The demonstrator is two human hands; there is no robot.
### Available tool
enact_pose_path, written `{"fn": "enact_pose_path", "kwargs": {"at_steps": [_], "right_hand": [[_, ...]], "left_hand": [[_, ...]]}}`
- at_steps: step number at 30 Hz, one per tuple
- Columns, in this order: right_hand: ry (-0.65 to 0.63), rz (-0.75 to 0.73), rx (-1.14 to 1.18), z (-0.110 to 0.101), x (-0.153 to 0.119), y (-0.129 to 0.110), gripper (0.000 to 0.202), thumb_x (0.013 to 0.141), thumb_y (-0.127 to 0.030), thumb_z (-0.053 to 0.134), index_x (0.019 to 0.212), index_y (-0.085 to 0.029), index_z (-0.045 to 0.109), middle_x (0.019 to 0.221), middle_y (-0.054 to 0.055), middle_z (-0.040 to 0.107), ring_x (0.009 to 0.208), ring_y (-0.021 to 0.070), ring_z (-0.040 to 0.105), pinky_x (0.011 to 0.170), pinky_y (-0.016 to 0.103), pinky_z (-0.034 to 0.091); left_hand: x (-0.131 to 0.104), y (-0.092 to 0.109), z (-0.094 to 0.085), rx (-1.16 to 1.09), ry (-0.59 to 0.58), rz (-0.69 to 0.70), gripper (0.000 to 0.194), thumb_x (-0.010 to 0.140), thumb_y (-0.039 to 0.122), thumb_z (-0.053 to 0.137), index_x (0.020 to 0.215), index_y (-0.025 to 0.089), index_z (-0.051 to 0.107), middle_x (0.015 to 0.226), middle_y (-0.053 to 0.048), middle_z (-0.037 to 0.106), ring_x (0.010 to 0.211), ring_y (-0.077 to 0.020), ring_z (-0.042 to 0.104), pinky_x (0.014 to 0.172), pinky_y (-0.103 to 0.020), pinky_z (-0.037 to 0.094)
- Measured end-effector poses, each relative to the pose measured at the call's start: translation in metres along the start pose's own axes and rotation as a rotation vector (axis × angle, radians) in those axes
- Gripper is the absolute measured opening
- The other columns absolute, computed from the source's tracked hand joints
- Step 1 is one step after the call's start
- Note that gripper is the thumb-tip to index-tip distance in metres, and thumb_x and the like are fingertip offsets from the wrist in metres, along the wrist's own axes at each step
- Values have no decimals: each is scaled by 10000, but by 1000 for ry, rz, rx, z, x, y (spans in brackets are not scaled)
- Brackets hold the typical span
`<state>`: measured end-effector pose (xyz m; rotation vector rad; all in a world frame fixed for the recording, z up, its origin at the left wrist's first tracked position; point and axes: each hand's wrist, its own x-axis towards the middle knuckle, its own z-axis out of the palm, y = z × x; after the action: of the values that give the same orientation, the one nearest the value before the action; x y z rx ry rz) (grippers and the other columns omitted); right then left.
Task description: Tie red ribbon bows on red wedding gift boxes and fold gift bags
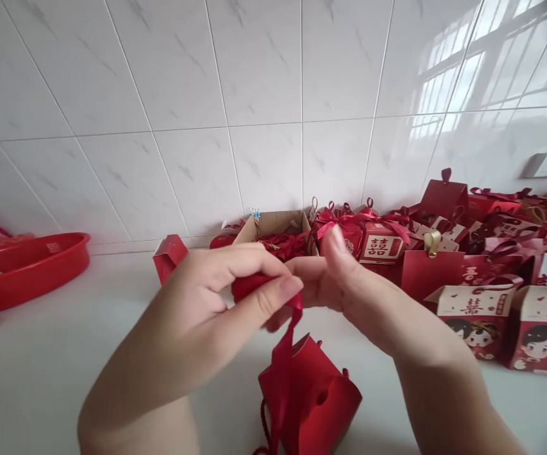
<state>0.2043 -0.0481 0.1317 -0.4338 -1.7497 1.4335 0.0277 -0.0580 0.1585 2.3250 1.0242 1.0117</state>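
A red satin ribbon (282, 373) hangs down from my left hand (226, 309), which pinches it between thumb and bent fingers. Part of the ribbon is bunched under those fingers, half hidden. My right hand (335, 278) is close against the left, its thumb raised and apart. Its fingers curve in behind the left thumb, where the tips are hidden. Below both hands stands a red paper gift box (325, 404) with a round hole in its face and a dark red cord at its left side. The ribbon's lower end passes in front of this box.
An open cardboard box (278, 222) with red ribbon bows stands against the tiled wall. Many red gift boxes (472, 316) crowd the right side. At left are a red plastic basin (65, 272) and a small red box (169, 256) on the white tabletop (126, 297).
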Motion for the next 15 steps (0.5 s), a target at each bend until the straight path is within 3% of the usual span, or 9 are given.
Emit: {"fn": "enact_pose_path", "kwargs": {"at_steps": [2, 4, 7, 10, 15], "right_hand": [[-117, 68, 61, -3, 2, 8, 650, 927, -636, 211, 885, -167, 660, 633, 11, 638, 694, 146, 651, 804, 337, 509], [-142, 107, 109, -8, 1, 12, 590, 939, -600, 272, 765, -164, 630, 480, -36, 538, 499, 107, 585, 664, 284, 505], [-12, 89, 127, -17, -1, 9, 469, 927, -497, 451, 599, -175, 546, 358, -86, 371, 353, 65, 440, 491, 222, 407], [107, 8, 105, -23, -7, 1, 407, 905, -404, 534, 563, -186, 510, 348, -91, 330, 340, 50, 348, 419, 213, 309], [185, -121, 71, -31, -23, -15, 425, 881, -452, 521, 535, -208, 486, 303, -130, 228, 279, 14, 206, 427, 218, 334]], "left_hand": [[1, 2, 0, -21, -73, -40, 256, 899, 309, 503, 687, 225, 619, 568, 34, 614, 590, -114, 558, 579, -239, 455], [3, 4, -1, -34, -79, -44, 268, 900, 321, 486, 681, 222, 607, 566, 25, 615, 596, -131, 565, 592, -261, 458], [5, 5, -2, -9, 53, -21, 273, 873, 329, 498, 639, 218, 583, 539, 29, 536, 550, -124, 504, 548, -254, 421], [4, 3, -5, 34, 166, -4, 280, 854, 325, 515, 600, 213, 555, 533, 35, 465, 533, -107, 442, 509, -228, 374], [2, 0, -11, 121, 43, -40, 300, 863, 333, 513, 593, 203, 534, 566, 33, 493, 554, -103, 451, 499, -212, 361]]}}
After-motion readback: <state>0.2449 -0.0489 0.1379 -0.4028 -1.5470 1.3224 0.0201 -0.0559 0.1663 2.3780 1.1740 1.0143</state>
